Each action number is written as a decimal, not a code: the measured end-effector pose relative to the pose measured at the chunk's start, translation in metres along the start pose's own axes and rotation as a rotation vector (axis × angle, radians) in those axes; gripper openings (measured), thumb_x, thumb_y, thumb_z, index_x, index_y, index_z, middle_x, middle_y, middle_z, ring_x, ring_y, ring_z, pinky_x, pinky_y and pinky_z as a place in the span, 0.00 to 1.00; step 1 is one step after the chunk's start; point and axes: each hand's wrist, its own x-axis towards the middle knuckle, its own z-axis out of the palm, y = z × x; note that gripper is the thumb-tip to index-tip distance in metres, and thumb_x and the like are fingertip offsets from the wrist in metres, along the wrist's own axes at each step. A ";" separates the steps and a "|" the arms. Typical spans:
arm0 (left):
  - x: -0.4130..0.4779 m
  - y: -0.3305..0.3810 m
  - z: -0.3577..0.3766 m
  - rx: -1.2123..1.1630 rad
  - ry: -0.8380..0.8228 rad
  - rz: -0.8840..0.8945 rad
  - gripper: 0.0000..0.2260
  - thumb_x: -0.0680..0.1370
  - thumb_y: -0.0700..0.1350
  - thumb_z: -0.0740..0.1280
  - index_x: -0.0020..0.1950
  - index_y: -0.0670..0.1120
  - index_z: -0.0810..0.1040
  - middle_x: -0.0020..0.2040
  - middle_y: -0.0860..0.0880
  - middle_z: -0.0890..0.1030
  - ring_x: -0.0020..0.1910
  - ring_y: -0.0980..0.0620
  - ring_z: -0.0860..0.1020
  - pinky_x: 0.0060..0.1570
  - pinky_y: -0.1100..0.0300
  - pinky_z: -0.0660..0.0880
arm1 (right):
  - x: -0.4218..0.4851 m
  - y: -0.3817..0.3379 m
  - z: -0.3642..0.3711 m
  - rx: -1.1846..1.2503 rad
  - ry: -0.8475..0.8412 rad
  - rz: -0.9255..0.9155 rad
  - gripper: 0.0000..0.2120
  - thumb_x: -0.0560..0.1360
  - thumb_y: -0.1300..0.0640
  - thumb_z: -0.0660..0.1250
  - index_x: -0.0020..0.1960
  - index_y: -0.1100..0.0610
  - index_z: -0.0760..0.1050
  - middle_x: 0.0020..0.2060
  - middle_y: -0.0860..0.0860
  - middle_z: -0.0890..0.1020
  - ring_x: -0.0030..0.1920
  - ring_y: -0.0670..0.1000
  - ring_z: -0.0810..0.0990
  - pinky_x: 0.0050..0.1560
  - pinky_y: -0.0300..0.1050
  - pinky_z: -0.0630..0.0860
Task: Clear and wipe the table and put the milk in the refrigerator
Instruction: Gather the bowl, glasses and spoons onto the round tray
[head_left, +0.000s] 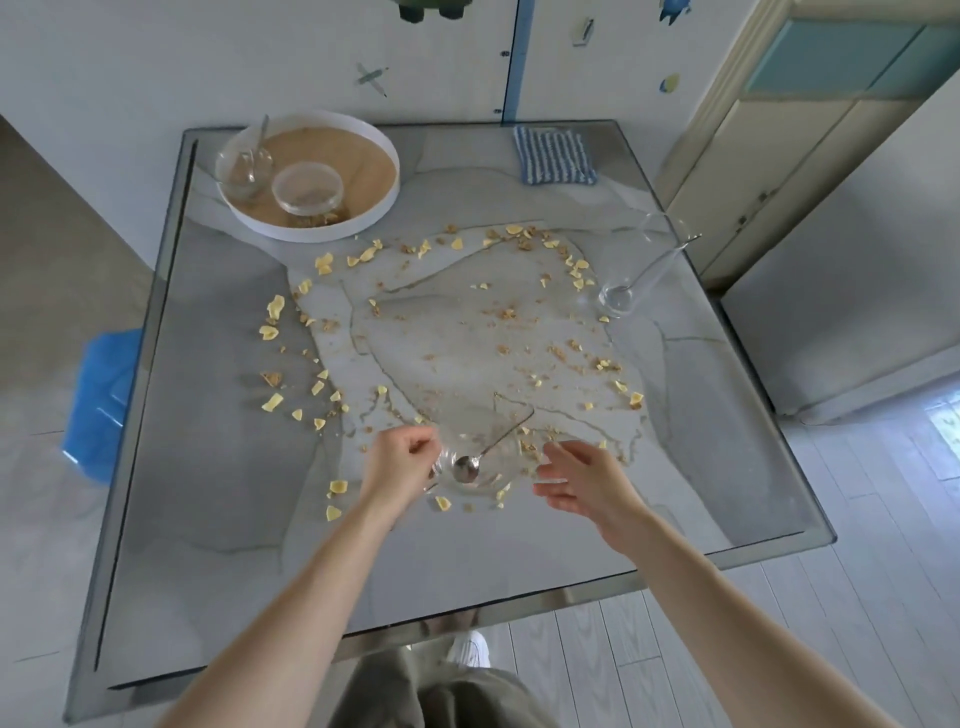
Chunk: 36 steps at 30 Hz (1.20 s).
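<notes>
Pinching the left rim of the glass bowl (498, 467) near the table's (208, 467) front edge is the left hand (397, 462); the right hand (582, 478) hovers slack-fingered just right of it.

My tabletop (208, 467) is glossy: a grey, marble-look slab under clear glass, with a mirror-bright metal edge. The glass bowl (501, 441) nearest me is clear and smooth, and the spoon (466, 467) in it is shiny metal. The round tray (311, 231) has a matt white rim and a wood-grain base. The striped cloth (553, 156) looks knitted and ribbed. The scattered flakes (275, 306) look dry and rough.
</notes>
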 end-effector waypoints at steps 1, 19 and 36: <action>0.002 0.008 -0.003 -0.021 0.028 -0.003 0.13 0.73 0.35 0.63 0.30 0.39 0.66 0.29 0.45 0.61 0.27 0.53 0.62 0.35 0.59 0.59 | 0.000 -0.005 0.004 0.000 -0.022 -0.003 0.06 0.78 0.53 0.60 0.49 0.54 0.73 0.46 0.56 0.79 0.45 0.55 0.82 0.49 0.46 0.78; 0.117 0.061 -0.113 -0.283 0.164 -0.071 0.07 0.74 0.39 0.64 0.38 0.43 0.81 0.38 0.43 0.81 0.37 0.48 0.78 0.46 0.53 0.77 | 0.094 -0.150 0.132 -0.077 0.058 -0.219 0.09 0.77 0.66 0.59 0.47 0.64 0.77 0.34 0.58 0.82 0.27 0.50 0.82 0.31 0.39 0.80; 0.293 0.036 -0.201 -0.169 0.445 -0.224 0.12 0.77 0.44 0.60 0.58 0.42 0.74 0.48 0.42 0.81 0.49 0.42 0.79 0.52 0.49 0.77 | 0.256 -0.313 0.150 -0.170 0.091 -0.313 0.08 0.76 0.67 0.59 0.39 0.63 0.71 0.27 0.58 0.76 0.27 0.52 0.82 0.27 0.37 0.79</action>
